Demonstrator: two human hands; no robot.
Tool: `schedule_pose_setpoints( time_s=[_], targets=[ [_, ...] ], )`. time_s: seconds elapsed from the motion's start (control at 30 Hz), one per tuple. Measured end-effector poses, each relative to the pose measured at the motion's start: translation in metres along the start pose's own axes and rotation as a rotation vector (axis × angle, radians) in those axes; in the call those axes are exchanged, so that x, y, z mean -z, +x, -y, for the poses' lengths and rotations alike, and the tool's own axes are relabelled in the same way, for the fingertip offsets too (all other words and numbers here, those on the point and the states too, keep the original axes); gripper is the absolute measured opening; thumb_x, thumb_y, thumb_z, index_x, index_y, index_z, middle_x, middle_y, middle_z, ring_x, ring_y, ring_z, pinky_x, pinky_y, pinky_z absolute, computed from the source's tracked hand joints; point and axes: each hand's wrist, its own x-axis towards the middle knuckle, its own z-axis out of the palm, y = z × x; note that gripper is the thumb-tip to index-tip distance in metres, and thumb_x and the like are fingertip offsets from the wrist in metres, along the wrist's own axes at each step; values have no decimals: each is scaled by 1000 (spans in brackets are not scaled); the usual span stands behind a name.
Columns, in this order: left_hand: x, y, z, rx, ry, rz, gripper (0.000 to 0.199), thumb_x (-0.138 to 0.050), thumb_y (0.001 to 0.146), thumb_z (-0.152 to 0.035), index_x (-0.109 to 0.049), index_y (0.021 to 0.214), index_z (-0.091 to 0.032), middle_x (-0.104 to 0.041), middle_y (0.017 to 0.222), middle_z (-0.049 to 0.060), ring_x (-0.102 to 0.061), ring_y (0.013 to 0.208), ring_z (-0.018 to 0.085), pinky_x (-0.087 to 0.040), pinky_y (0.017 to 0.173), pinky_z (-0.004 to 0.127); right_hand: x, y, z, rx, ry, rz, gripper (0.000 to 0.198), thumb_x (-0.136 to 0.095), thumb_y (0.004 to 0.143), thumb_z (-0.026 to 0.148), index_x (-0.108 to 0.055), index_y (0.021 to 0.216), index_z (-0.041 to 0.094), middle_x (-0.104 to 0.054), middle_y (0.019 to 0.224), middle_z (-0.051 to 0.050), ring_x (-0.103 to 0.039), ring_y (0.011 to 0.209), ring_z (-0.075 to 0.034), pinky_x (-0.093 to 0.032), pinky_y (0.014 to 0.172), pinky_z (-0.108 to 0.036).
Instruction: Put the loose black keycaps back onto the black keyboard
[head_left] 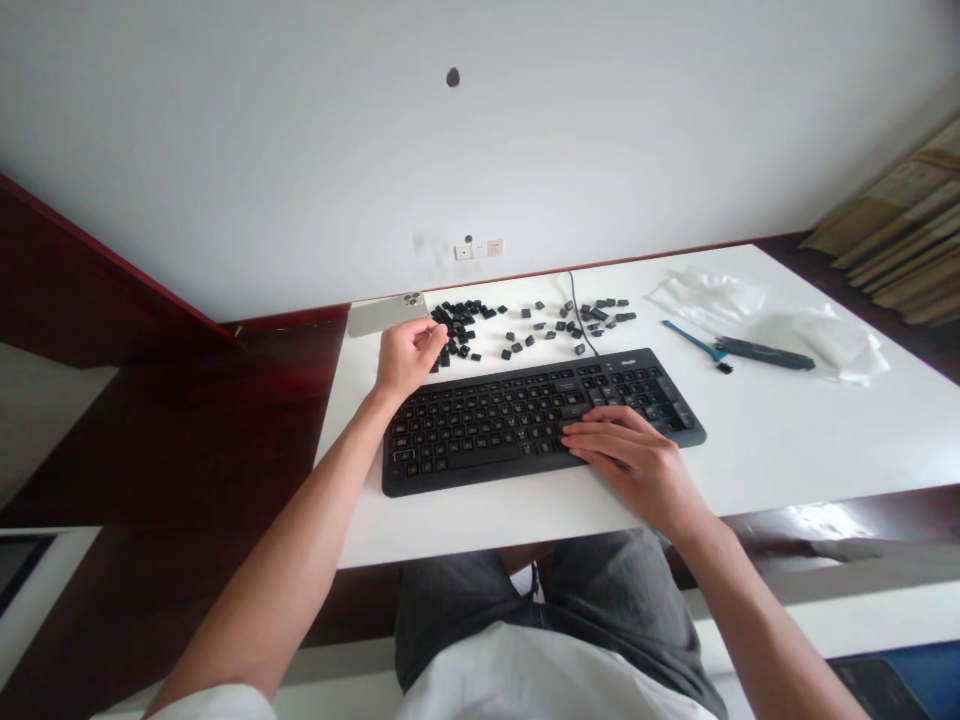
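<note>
Touching flat, apparently plastic keyboard [525,422]

- Short pale lettering [628,363] on the upper right edge of the long black plastic keyboard [517,412], right of the frame's centre: too small and blurred to read surely.
- Small pale marks across that keyboard's face, mid-frame: unreadable.
- Small black plastic keycaps [459,322], just above the frame's centre: any lettering is too small to read.

Matt plastic keyboard [484,457] and keycaps [455,310], smooth tabletop [757,430], crinkly plastic wrapping [836,340], cloth curtain [900,220]
</note>
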Motion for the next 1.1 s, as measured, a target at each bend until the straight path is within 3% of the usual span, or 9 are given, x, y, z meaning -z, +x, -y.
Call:
schedule_pose_setpoints(
  time_s=[0.27, 0.47, 0.6, 0.83, 1.1],
  targets=[
    [0, 1, -5, -20, -1, -5, 43, -65, 98, -47, -68, 67, -18, -50, 52, -2, -38, 50, 11, -25, 51, 28, -5, 3, 5, 8, -8, -8, 21, -69, 97, 12, -81, 105, 26, -82, 111, -4, -68, 108, -25, -64, 89, -41],
    [1, 2, -6, -32, -4, 4, 47, -64, 97, -53, -66, 66, -18, -49, 52, -2, -38, 49, 11, -24, 50, 29, -18, 5, 12, -81, -18, -12, 28, -71, 98, 19, -77, 123, 26, -78, 111, -7, -72, 107, -23, -63, 95, -38],
    [1, 2, -6, -24, 1, 9, 47, -64, 97, -53, -66, 65, -18, -48, 51, -2, -37, 49, 11, -24, 50, 29, -17, 6, 11, -124, -17, 13, 24, -72, 97, 23, -78, 120, 26, -76, 111, -8, -74, 103, -22, -64, 94, -37],
    [0, 2, -6, -28, 2, 19, 46, -65, 97, -52, -68, 66, -18, -49, 50, -2, -38, 49, 12, -25, 50, 29, -14, 12, 14, -7, 9, 55, 20, -66, 99, 15, -82, 106, 26, -82, 109, -5, -69, 108, -27, -64, 92, -46],
    [0, 2, -3, -21, 27, 20, 45, -64, 97, -52, -69, 67, -18, -50, 51, -2, -39, 50, 11, -25, 51, 28, -14, 11, 14, 2, -21, 83, 23, -64, 100, 13, -81, 111, 25, -82, 115, -3, -68, 109, -26, -63, 93, -46]
  ],
)
